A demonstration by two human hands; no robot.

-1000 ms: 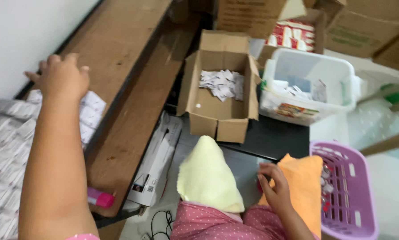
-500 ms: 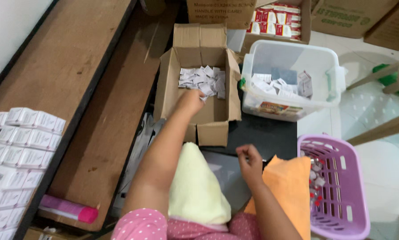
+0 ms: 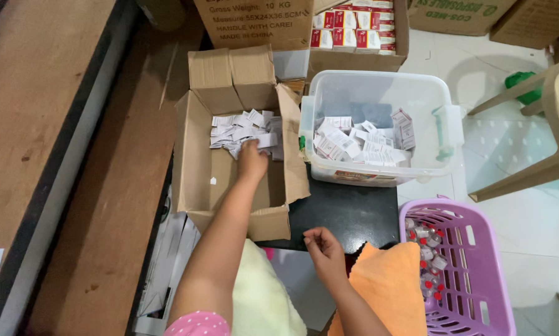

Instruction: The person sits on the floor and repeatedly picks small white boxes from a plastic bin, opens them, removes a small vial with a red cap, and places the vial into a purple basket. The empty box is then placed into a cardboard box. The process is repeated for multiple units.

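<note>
The left hand (image 3: 253, 160) reaches deep into the open brown cardboard box (image 3: 200, 180), fingers curled down onto the heap of small white folded paper leaflets (image 3: 239, 132) at its far end, though I can't tell if they have pinched one. The right hand (image 3: 322, 249) rests loosely closed and apparently empty beside the orange cloth (image 3: 388, 286), near the clear plastic tub (image 3: 444, 127) and purple plastic basket (image 3: 479, 261).

Tiled floor (image 3: 516, 162) with cardboard box (image 3: 198, 168), clear tub (image 3: 444, 155), purple basket (image 3: 479, 249)

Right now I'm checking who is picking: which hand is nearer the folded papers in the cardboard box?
Left. The left hand touches the folded papers inside the cardboard box; the right hand rests outside it, over the black surface.
</note>
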